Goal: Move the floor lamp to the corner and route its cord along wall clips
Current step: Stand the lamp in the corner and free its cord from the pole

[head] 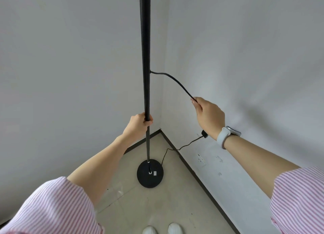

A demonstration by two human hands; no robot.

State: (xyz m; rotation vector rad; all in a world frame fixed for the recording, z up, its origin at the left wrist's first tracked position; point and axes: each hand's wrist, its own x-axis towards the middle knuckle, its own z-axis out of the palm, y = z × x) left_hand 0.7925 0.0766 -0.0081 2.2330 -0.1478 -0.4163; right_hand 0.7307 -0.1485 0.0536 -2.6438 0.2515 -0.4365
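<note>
- Lamp (pixel 145 58) is standing upright right in the corner of the floor (pixel 157 204), its round black base (pixel 150 173) flat on the tiles, close to both walls but not touching either.
- My left hand (pixel 138 125) is wrapped shut around the pole, low down, well above the base.
- My right hand (pixel 209 117) is closed on the cord (pixel 172 78), pinching it out to the right, near the right wall (pixel 245 58).
- The cord comes out of the pole's side higher up than my left hand and sags in a curve over to my right hand.
- Below that hand a small black block on the cord (pixel 204 134) hangs just under my wrist, and the thin rest of it drops to the floor beside the base, on its wall side.
- White outlet (pixel 201 159) sits low on the right wall, nothing plugged in that I can see.
- There's a white watch (pixel 226 133) on my right wrist, striped sleeves on both arms, and my white shoes (pixel 162 229) are at the bottom edge.
</note>
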